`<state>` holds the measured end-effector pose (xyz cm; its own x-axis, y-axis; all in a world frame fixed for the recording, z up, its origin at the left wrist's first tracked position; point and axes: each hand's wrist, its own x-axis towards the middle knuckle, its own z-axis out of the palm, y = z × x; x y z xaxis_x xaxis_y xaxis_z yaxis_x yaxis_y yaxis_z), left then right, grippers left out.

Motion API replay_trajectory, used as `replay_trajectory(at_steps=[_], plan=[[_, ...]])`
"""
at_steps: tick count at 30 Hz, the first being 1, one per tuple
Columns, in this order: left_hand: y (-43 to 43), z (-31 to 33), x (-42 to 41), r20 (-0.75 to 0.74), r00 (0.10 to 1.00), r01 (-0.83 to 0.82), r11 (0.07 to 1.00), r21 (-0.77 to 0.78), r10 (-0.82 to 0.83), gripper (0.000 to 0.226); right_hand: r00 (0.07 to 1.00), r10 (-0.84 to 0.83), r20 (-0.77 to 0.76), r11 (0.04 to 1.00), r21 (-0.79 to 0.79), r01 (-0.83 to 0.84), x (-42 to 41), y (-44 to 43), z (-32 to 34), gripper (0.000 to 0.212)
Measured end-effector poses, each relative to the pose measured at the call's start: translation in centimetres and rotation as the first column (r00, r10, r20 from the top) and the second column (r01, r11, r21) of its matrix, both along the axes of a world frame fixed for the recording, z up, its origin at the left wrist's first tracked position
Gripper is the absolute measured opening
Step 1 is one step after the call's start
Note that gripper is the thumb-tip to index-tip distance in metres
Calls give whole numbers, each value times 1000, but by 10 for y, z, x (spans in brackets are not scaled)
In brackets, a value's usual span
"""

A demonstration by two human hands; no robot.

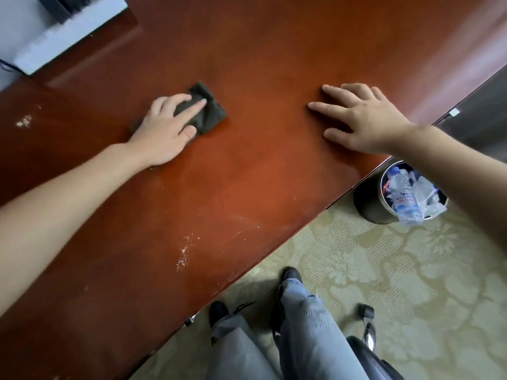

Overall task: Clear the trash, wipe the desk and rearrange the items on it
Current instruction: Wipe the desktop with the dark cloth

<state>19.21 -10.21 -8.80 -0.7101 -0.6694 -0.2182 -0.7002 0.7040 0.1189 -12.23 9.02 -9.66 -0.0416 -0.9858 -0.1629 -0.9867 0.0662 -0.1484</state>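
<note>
2 hands on the desk: left hand, fingers straight, presses the cloth; right hand rests splayed, well right of it. White specks lie nearer the person than the cloth, left hand closest.

Glossy red-brown desk with white specks at 7 o'clock, dark grey cloth at 10, black bin at 3, pale olive-beige floral carpet at 5, grey-blue jeans at 6.

The reddish-brown tabletop is carrying a crumpled dark cloth, pressed under the left hand, while the right hand is lying flat to its right. White specks (crumbs or scuffs) are dotting the near edge.
</note>
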Motion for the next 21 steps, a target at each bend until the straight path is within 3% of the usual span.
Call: replay_trajectory(at_steps=[2, 4, 8, 11, 14, 17, 21], plan=[[15, 0, -11, -28, 1000, 14, 1000, 9, -14, 52, 1000, -25, 1, 1000, -10, 25, 5, 1, -1, 73], [55, -4, -28, -56, 982, 180, 984, 4, -180, 50, 999, -49, 15, 999, -16, 49, 10, 4, -2, 72], [154, -13, -61, -87, 819, 564, 823, -62, -568, 58, 992, -119, 30, 992, -24, 120, 23, 10, 2, 65], [182, -11, -57, -50, 755, 653, 757, -28, -654, 58, 982, -190, -20, 982, 3, 190, 33, 13, 3, 49], [169, -12, -17, -62, 675, 734, 677, -55, -736, 55, 971, -234, -44, 972, -15, 234, 48, 13, 7, 49], [122, -9, 31, -44, 758, 648, 759, -62, -651, 57, 968, -251, 17, 966, -54, 252, 73, 9, 10, 49], [26, 1, 81, -26, 973, 227, 971, -71, -229, 50, 970, -243, 15, 970, -31, 243, 104, -3, 5, 47]])
